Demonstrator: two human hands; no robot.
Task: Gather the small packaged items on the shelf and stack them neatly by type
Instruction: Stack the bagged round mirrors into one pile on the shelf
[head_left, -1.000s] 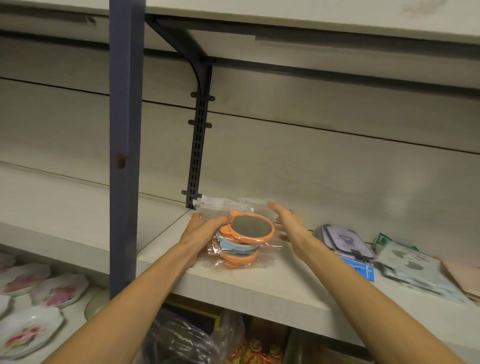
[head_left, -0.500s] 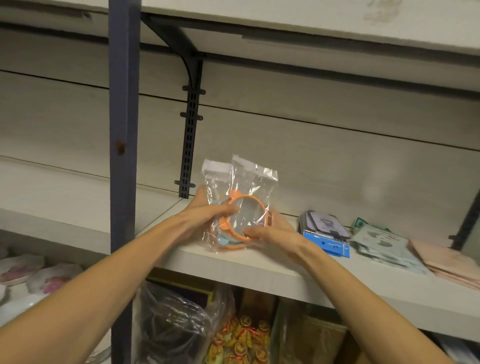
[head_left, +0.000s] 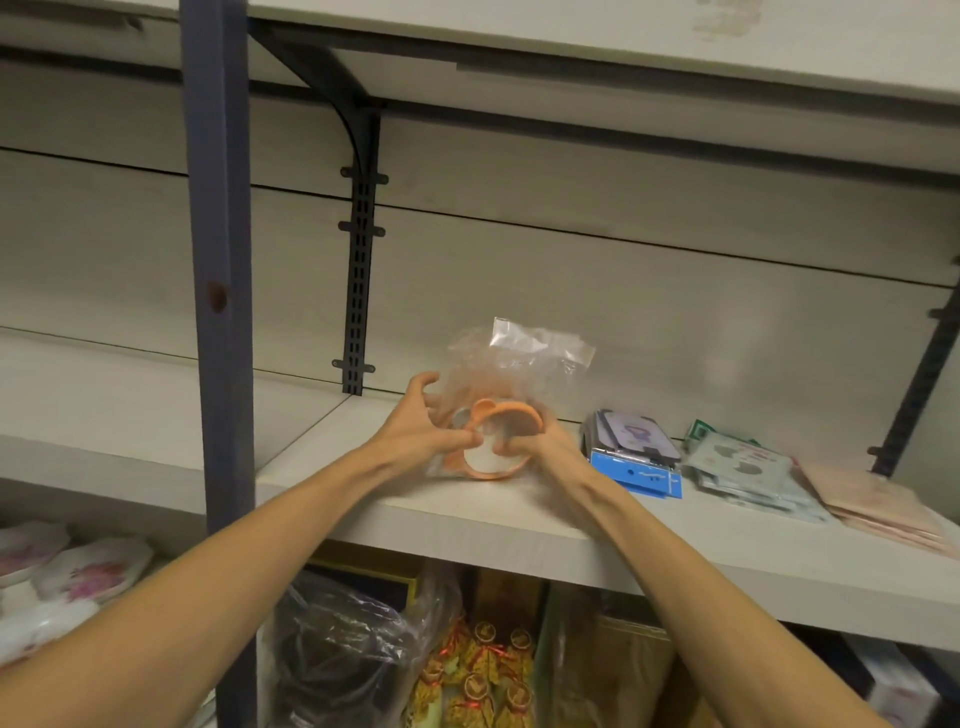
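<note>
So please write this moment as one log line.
both hands grip clear bags of orange round mirrors | above white shelf | stacking unfinished

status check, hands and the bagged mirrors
Left hand and right hand both grip bagged orange mirrors, held upright on shelf. Nothing in the way.

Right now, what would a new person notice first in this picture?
First, the orange-rimmed items in clear bags, held upright by the left hand and right hand over the middle shelf. Next, to the right, the blue-edged packets, then pale green packets.
</note>
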